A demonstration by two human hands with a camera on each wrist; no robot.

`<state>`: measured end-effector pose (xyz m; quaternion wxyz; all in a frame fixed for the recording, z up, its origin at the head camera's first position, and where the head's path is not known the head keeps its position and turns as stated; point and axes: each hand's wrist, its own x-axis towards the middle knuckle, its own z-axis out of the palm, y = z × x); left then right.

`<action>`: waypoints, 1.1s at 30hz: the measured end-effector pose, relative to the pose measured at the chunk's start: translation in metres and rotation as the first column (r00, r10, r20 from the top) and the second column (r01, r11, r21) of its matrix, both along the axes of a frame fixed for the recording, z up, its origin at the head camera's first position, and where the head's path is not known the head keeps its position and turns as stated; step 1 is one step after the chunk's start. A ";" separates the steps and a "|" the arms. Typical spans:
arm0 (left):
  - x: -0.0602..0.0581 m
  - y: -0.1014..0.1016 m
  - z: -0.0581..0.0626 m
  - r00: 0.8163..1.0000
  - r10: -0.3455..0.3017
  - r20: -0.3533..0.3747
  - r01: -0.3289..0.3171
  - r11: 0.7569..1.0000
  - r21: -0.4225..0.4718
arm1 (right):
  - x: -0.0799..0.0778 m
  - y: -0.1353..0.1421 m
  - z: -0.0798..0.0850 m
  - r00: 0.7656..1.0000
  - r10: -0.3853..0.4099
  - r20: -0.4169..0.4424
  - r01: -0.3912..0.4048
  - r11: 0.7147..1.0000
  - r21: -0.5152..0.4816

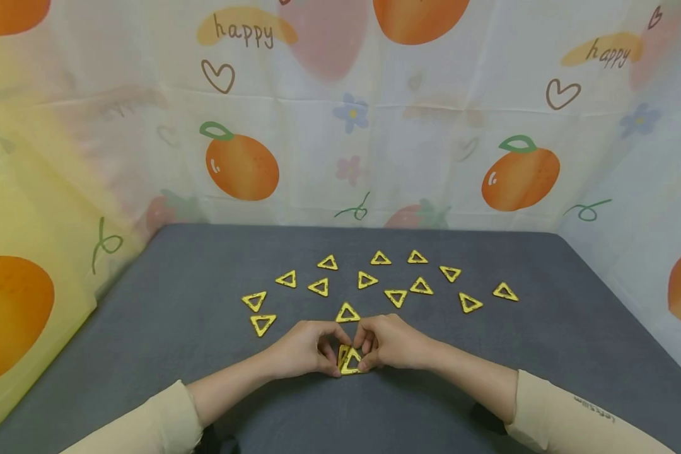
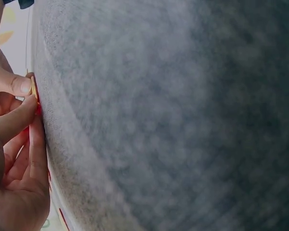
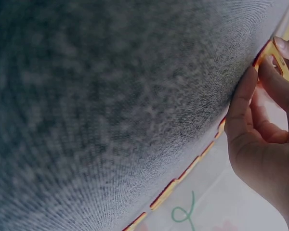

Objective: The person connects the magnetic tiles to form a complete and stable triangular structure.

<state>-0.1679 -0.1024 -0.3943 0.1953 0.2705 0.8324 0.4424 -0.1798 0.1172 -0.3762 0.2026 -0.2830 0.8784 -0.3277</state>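
Two small yellow triangular frames with open centres stand close together, overlapping, near the front of the table. My left hand (image 1: 309,349) pinches the left yellow triangle (image 1: 342,356) between thumb and fingers. From the other side, my right hand (image 1: 397,342) pinches the front yellow triangle (image 1: 345,371) at its right edge. The fingertips of both hands nearly meet above the pieces. A yellow triangle (image 3: 282,69) shows tilted up between the fingers in the right wrist view. The left wrist view shows a piece edge-on, with a reddish rim (image 2: 37,94). Fingers hide where the two pieces touch.
Just beyond the hands lies a single yellow triangle (image 1: 348,313). Several more lie scattered flat across the dark grey table (image 1: 147,353), from a left one (image 1: 262,325) to a far right one (image 1: 506,291). A fruit-printed cloth (image 1: 318,164) hangs behind the table.
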 end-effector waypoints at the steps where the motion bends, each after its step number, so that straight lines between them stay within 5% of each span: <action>1: 0.000 0.000 0.000 1.000 -0.003 0.003 0.003 1.000 0.002 | 0.000 0.000 0.000 1.000 0.000 0.001 0.000 1.000 0.002; 10: -0.002 0.000 0.000 1.000 -0.016 -0.010 0.016 1.000 -0.009 | -0.007 0.008 0.005 0.996 0.078 -0.041 -0.077 0.997 0.030; 21: -0.001 0.001 0.001 1.000 -0.020 -0.021 0.019 1.000 -0.022 | -0.041 0.033 0.021 0.983 -0.035 -0.178 0.044 0.998 0.047; 33: -0.001 0.001 0.003 0.999 -0.033 -0.039 0.033 0.999 -0.008 | -0.072 0.018 0.031 0.993 -0.057 -0.105 0.053 0.998 -0.043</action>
